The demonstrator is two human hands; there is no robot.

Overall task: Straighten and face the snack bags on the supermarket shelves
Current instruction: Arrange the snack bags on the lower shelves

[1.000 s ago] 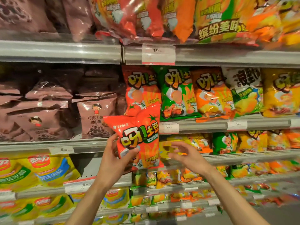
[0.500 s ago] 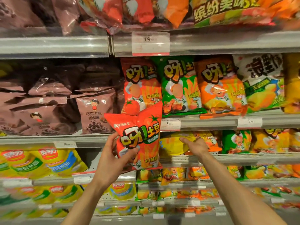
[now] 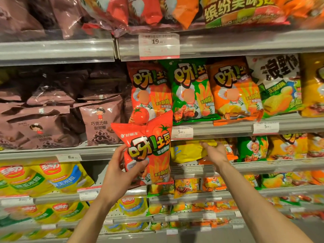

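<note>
Grey metal supermarket shelves [image 3: 228,128] back a glossy red tomato-print snack bag [image 3: 149,151], upright, facing out, gripped by the left hand [image 3: 121,174], while the right hand [image 3: 214,152] grasps a crumpled yellow foil bag [image 3: 187,151].

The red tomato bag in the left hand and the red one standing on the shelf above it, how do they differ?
The held red bag is off the shelf, gripped low on its left side by the left hand; the shelved red bag stands in the row beside a green bag.
The held bag leans to one side; the shelved bag stands nearly upright.
The held bag covers the shelved bag's bottom edge.
Both are red, face forward and show a tomato.
</note>
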